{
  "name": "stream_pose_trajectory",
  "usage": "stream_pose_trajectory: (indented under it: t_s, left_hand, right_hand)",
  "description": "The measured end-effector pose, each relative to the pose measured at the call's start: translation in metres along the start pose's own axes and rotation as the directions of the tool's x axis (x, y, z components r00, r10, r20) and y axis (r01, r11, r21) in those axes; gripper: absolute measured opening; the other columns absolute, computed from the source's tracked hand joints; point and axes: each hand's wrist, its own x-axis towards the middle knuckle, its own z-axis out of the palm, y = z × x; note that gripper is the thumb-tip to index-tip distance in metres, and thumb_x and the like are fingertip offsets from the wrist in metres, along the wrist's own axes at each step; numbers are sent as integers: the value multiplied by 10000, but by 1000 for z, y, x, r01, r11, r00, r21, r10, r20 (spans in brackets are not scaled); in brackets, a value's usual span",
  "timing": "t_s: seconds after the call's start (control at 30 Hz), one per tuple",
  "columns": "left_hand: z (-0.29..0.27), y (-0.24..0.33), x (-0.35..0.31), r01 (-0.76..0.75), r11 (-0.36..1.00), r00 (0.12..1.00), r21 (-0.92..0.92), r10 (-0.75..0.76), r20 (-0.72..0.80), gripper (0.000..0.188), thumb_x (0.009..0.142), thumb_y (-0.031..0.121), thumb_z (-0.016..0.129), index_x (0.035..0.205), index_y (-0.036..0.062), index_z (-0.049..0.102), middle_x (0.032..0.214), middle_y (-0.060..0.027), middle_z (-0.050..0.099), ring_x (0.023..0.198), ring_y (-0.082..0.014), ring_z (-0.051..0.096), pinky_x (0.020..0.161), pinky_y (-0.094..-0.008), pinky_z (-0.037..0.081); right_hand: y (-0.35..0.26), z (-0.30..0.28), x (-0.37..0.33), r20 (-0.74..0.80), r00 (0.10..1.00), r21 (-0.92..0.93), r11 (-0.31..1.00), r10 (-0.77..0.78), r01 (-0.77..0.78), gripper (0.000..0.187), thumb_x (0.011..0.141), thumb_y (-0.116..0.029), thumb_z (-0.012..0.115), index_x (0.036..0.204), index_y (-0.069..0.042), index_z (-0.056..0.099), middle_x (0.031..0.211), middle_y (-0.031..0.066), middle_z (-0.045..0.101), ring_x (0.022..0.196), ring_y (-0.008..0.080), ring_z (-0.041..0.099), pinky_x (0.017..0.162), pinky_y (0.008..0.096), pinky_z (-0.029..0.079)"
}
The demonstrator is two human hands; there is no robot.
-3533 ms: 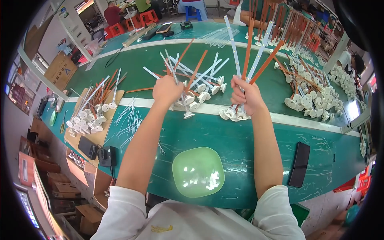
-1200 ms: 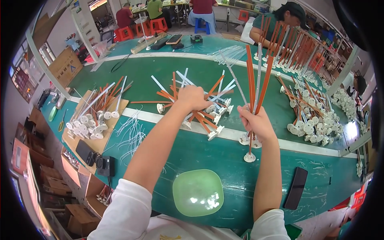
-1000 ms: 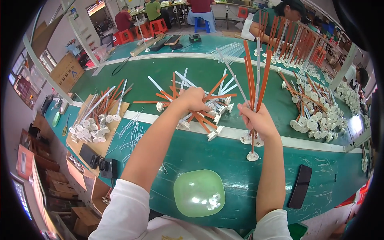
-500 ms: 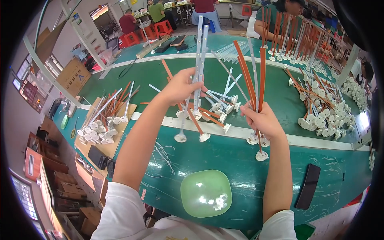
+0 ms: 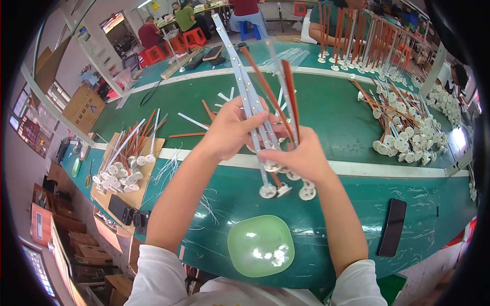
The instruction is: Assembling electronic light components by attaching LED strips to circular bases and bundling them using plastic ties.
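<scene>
In front of me my left hand (image 5: 228, 128) is closed round pale LED strips (image 5: 239, 74) dotted with small yellowish lights. They stand tilted, tops leaning left. Close beside it, my right hand (image 5: 305, 157) grips a bundle of orange-brown strips (image 5: 289, 92) with a pale one among them. Its thumb lies against the lower part of the LED strips. White round bases (image 5: 307, 192) hang at the lower ends below both hands. Behind the hands, more strips lie on the green table (image 5: 178, 92), partly hidden.
A light green bowl (image 5: 260, 224) holding small clear-white bits sits near me, with a black phone (image 5: 392, 227) to its right. Piles of based strips lie left (image 5: 120, 176) and right (image 5: 408, 135). Upright strips (image 5: 352, 41) stand far right, near a person (image 5: 319, 30).
My right hand has moved left with its bundle and now meets the left hand's LED strips. Those strips have tipped leftward at the top. The view has shifted slightly.
</scene>
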Motion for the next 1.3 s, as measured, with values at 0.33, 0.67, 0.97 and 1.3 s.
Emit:
stream_pose_trajectory:
  t_s: [0.33,0.67,0.97,1.3]
  left_hand:
    - [9,-16,-20,-68,986,971,149,100,-218,139,916,48,662,1026,-26,624,938,-74,659,839,-131,646,683,-269,525]
    - [12,-28,-26,-257,888,823,382,408,-394,167,936,141,656,904,-22,636,772,-40,647,650,-77,583,551,-257,463]
    - [-14,-102,-28,270,387,961,881,-47,-274,380,890,287,686,713,-49,700,633,-87,685,541,-153,683,522,-300,542]
    - [3,-63,-68,96,959,887,265,39,-460,201,904,111,676,943,-85,694,800,-99,725,663,-152,706,604,-263,560]
  right_hand:
    - [5,4,-1,50,975,-44,975,218,-216,311,720,-112,807,969,22,676,835,61,702,711,111,650,665,281,521]
    - [5,6,-1,13,977,-37,976,214,-213,251,824,-224,745,893,4,666,719,35,635,656,92,584,586,281,460]
    - [-4,-19,-2,-30,942,-155,929,334,-335,326,888,-351,654,774,-61,559,730,9,548,635,116,480,594,278,387]
    - [2,-30,1,49,956,-108,953,290,-284,345,928,-361,649,919,-20,598,688,9,604,674,93,520,614,262,411]
